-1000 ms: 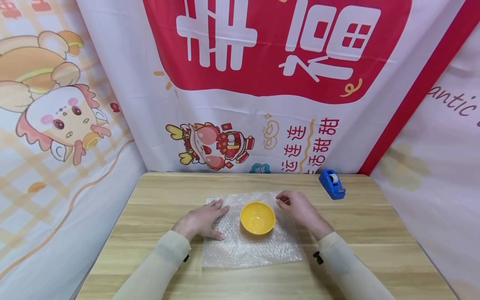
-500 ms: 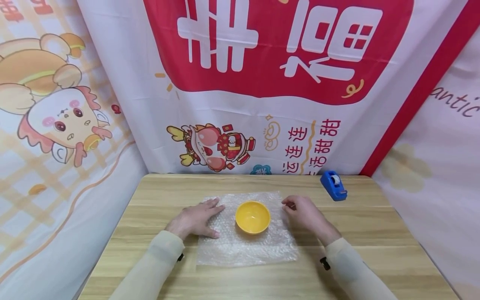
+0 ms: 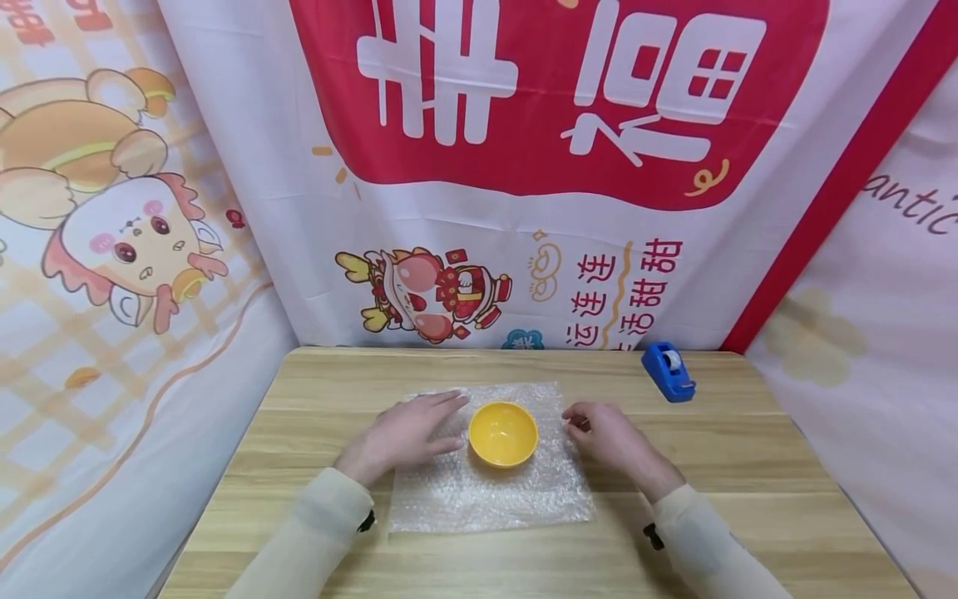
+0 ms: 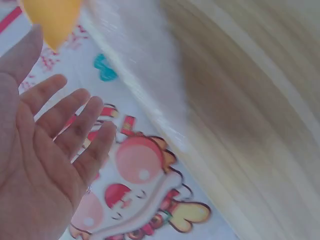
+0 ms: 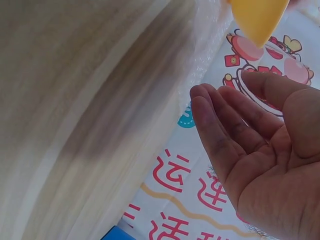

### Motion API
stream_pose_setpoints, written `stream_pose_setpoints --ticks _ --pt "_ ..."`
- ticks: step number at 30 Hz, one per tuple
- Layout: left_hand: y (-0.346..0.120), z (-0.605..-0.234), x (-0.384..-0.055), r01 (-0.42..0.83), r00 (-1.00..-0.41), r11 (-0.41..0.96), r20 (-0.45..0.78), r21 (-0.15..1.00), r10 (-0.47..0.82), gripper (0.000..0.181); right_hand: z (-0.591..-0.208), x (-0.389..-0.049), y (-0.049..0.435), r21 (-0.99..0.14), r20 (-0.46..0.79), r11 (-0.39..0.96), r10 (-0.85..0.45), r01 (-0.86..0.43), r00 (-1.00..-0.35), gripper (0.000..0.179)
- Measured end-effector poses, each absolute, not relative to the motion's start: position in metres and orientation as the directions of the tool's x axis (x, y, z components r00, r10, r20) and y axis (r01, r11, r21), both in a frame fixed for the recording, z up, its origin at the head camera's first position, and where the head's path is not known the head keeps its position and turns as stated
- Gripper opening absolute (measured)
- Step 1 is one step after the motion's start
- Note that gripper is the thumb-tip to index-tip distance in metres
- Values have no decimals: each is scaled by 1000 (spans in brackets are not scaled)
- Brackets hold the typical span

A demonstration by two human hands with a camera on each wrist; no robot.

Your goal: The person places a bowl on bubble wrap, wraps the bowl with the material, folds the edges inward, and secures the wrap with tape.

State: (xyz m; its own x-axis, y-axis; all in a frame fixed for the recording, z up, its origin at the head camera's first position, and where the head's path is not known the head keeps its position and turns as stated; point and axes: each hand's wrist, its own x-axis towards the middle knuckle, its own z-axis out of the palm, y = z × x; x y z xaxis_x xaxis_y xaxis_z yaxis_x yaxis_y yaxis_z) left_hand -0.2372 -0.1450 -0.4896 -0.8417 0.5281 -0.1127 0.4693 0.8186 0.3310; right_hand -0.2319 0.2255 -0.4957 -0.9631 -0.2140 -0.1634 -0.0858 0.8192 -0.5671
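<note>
Yellow bowl (image 3: 504, 434): sitting on bubble wrap (image 3: 490, 506), clear of its edges; tabletop (image 3: 771, 474) extending beyond. Your left hand (image 3: 404, 433), right hand (image 3: 612, 439): flanking the bowl, both released; wrist views alone showing palms (image 4: 35, 165).

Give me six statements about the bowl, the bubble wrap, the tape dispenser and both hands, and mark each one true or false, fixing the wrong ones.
1. The yellow bowl stands open side up on the bubble wrap. True.
2. The bubble wrap is folded over the bowl. False: it is spread out beneath the bowl.
3. The blue tape dispenser is off the wrap, near the far edge of the wooden table. True.
4. The bowl is between the left hand and the right hand. True.
5. The right hand is holding the tape dispenser. False: it holds nothing, near the wrap's right edge.
6. The left hand is clenched in a fist. False: it is outstretched.
</note>
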Motion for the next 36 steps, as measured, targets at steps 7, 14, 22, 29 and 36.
stream_pose_setpoints --ticks 7,14,22,29,36 --pt "-106 -479 -226 498 -825 778 -70 383 562 78 -501 -226 226 -533 -198 844 -191 -58 -961 21" --pt "-78 -475 -222 554 -788 760 -81 339 611 85 -503 -220 226 -502 -214 863 -176 -46 -961 23" --pt "-67 -485 -228 583 -768 758 -105 293 631 95 -501 -212 232 -472 -181 876 -206 -99 -962 20" --pt "-63 -483 -230 538 -785 784 -155 310 600 97 -499 -208 242 -439 -188 886 -252 -149 -949 12" --pt "-61 -480 -230 501 -799 805 -188 317 571 99 -499 -204 248 -417 -211 893 -274 -167 -938 16"
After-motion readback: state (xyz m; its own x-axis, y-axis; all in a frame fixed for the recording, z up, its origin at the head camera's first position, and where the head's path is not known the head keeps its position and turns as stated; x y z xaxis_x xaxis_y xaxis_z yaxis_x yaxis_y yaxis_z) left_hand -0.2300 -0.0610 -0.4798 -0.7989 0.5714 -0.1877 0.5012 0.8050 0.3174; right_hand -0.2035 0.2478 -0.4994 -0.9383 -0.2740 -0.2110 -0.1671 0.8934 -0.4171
